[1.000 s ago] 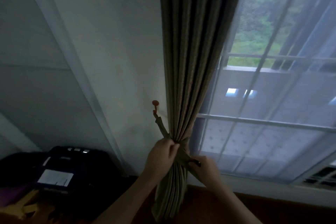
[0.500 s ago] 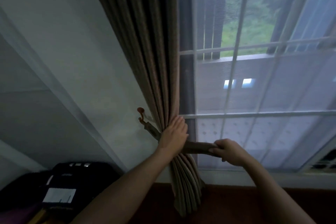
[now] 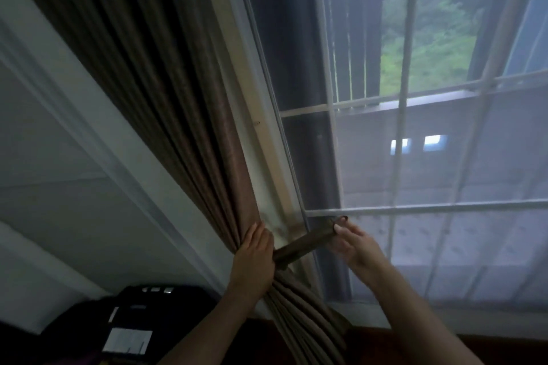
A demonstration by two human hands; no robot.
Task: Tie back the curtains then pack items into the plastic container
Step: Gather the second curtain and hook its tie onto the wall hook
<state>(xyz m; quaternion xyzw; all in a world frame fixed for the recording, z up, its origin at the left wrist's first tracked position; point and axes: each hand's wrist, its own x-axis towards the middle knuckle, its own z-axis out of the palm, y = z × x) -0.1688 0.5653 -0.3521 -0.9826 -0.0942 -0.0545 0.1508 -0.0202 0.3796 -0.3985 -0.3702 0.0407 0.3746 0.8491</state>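
A brown pleated curtain hangs gathered at the left of the window. My left hand presses against the bunched folds at waist height and holds them together. A brown fabric tie-back band runs from under that hand out to the right. My right hand pinches the free end of the band, which has a small loop at its tip, and pulls it taut in front of the window frame. The wall hook is not visible now.
A window with white grille bars and sheer netting fills the right side. A pale wall lies left of the curtain. A black bag with a white label sits low on the left. Dark red floor runs under the sill.
My right hand has drawn the tie-back's end further right and up, away from the curtain. My left hand stays on the gathered folds. The view has swung, and the red wall hook has left sight.
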